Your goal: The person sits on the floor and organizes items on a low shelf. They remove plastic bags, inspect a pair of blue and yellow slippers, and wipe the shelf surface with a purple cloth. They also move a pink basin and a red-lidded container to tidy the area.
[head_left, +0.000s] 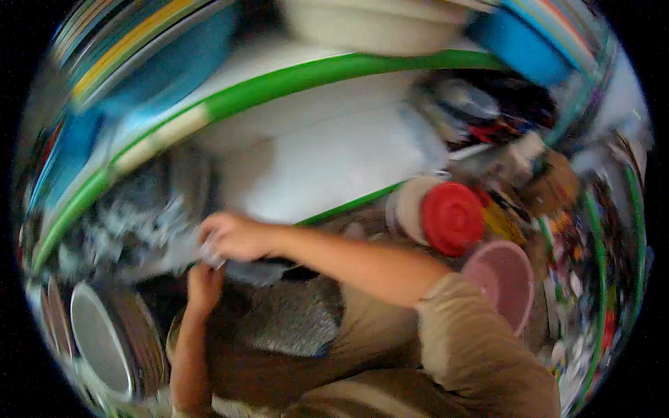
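Both hands meet at the left of the middle, close to a heap of crumpled pale plastic [143, 226]. My right hand [237, 237], reaching across from the right, has its fingers closed on a small pale plastic piece [211, 256]. Just below it, my left hand [204, 284] is closed against the same piece, its fingertips partly hidden. Blur hides the piece's exact kind. Beneath my right forearm lies a sheet of clear plastic [258, 272]. A grey, crinkled sheet or bag [300, 324] rests by my lap.
Stacked basins stand at lower left, a grey-white basin [104, 341] foremost. A green-edged white shelf [334, 160] spans the front, with a cream tub [376, 28] and blue basin [174, 70] above. At right are a red-lidded container [453, 219], a pink bucket [502, 285] and cluttered racks.
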The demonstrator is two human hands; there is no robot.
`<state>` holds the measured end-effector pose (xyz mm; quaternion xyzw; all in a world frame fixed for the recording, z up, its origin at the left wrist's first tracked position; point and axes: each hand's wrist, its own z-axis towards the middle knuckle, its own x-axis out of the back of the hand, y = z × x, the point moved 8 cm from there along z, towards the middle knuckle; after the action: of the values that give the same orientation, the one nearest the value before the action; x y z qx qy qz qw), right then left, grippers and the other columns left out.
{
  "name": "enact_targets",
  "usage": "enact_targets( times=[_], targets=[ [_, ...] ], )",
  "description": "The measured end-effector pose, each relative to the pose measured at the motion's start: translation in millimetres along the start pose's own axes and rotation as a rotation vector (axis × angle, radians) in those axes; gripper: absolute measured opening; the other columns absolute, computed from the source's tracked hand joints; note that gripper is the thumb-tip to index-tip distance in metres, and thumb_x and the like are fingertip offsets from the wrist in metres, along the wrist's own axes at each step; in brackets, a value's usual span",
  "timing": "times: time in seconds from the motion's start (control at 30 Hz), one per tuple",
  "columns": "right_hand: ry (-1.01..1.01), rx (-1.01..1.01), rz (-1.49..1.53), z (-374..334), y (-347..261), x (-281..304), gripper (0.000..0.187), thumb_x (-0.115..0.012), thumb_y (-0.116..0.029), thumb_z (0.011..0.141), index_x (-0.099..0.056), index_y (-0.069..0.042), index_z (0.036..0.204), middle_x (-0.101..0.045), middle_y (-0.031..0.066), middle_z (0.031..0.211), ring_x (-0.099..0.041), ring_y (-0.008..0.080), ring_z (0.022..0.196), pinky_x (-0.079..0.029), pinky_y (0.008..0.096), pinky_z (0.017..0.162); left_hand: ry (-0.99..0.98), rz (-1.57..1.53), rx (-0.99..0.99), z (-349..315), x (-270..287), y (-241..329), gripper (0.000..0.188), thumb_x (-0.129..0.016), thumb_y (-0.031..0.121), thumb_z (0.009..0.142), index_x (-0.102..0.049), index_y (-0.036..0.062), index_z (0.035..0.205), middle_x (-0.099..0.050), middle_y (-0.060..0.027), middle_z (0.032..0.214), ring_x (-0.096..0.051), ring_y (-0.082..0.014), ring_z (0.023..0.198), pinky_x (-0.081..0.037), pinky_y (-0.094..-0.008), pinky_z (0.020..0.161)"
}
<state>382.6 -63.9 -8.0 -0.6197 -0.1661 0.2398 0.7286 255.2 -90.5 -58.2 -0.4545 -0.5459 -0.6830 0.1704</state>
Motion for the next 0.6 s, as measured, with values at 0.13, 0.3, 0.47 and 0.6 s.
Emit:
enact_targets(
  times=[0.13,0.3,0.47,0.6],
  targets=[
    [0.030,-0.250,0.189,-23,-6,14,0.024,-0.053,-0.003,0.085,-0.056,-0.001,0.109,-0.064,0.0071,0.086,-0.060,0.0121,0.079,-0.048,0.0262,0.068,0.018,-0.069,-0.027,0,7,26,0.012,-0.057,0.009,0.088,-0.059,-0.0020,0.092,-0.060,-0.0230,0.083,-0.058,-0.0405,0.076,-0.046,-0.0394,0.066],
    [-0.074,-0.294,0.164,-23,-1,-6,0.024,-0.051,-0.003,0.086,-0.055,-0.001,0.110,-0.064,0.0059,0.089,-0.058,0.0091,0.077,-0.044,0.0228,0.063,0.179,-0.438,-0.072,-8,19,41,0.025,-0.062,0.011,0.085,-0.058,-0.0021,0.107,-0.065,-0.0175,0.088,-0.064,-0.0306,0.084,-0.048,-0.0374,0.072],
    [-0.128,-0.283,0.102,-17,7,-20,0.024,-0.054,-0.007,0.087,-0.056,-0.002,0.111,-0.063,0.0034,0.087,-0.053,0.0077,0.072,-0.044,0.0227,0.064,0.056,-0.280,0.001,-10,12,14,0.033,-0.060,0.006,0.081,-0.056,-0.0016,0.114,-0.063,-0.0219,0.095,-0.063,-0.0344,0.090,-0.048,-0.0390,0.077],
    [-0.352,-0.192,-0.426,-22,-4,-2,0.033,-0.060,-0.018,0.087,-0.055,0.001,0.113,-0.067,0.0136,0.100,-0.063,0.0200,0.090,-0.050,0.0324,0.080,0.076,-0.089,-0.001,-14,7,-7,0.034,-0.058,0.002,0.077,-0.057,-0.0010,0.111,-0.063,-0.0236,0.094,-0.060,-0.0412,0.088,-0.048,-0.0418,0.076]
  ],
)
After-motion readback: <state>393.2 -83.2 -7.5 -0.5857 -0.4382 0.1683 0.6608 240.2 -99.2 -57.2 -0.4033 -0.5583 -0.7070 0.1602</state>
